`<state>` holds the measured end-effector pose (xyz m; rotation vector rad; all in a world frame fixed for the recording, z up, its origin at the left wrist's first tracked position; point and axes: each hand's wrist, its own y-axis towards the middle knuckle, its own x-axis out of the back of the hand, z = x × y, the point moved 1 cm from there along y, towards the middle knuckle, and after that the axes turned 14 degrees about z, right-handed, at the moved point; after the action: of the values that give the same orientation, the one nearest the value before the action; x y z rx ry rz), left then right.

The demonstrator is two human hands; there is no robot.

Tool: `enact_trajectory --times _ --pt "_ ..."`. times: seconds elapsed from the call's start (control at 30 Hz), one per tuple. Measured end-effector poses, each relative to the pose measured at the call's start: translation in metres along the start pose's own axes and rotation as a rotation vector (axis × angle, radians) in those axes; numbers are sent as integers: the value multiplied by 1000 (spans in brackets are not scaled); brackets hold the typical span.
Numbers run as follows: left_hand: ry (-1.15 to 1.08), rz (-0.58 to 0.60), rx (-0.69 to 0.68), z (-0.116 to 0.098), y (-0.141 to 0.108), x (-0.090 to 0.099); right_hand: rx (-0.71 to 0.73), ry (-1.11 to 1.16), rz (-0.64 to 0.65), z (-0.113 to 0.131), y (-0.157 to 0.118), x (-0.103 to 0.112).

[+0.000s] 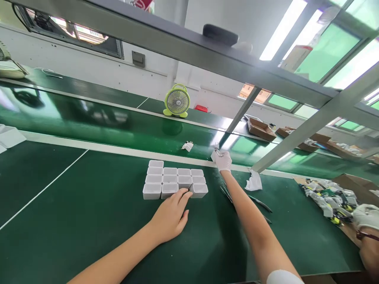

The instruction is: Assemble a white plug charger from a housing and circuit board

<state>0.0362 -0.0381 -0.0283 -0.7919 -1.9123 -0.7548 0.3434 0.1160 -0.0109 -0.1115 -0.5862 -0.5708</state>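
Note:
My left hand [171,215] is bare and rests palm down on the green table, its fingertips touching the front row of a block of small white square cups [174,180]. My right hand [223,160], in a white glove, reaches far out to the conveyor's edge and closes on a small white part [215,152]. Another small white part [187,146] lies on the belt to the left of it.
A green conveyor belt [89,118] runs across behind the table. A lime desk fan [177,101] stands beyond it. Tweezers [260,203] and a crumpled white cloth [254,182] lie by my right arm. A tray of small parts [328,197] and another person's gloved hand [365,216] are at right.

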Motion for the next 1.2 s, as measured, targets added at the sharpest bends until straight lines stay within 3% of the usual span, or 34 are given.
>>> enact_trajectory --times 0.17,0.37,0.53,0.8,0.93,1.07,1.13,1.2 --pt "17 -47 -20 1 2 2 89 0 35 -2 -12 4" --pt "0 2 -12 2 5 2 228 90 140 -26 -97 36" --pt "8 4 2 10 10 -4 296 124 64 -46 -167 76" --pt "42 -153 77 9 16 -8 398 156 -2 -70 -207 103" --pt "23 -266 114 -12 7 -4 446 179 33 -76 -224 103" --pt "-33 -377 144 -52 -25 -3 476 209 41 -87 -237 101" --pt "-58 -380 145 -75 -50 -3 490 223 32 -92 -239 101" --pt "-91 -256 144 -96 -78 0 510 230 25 -97 -240 101"
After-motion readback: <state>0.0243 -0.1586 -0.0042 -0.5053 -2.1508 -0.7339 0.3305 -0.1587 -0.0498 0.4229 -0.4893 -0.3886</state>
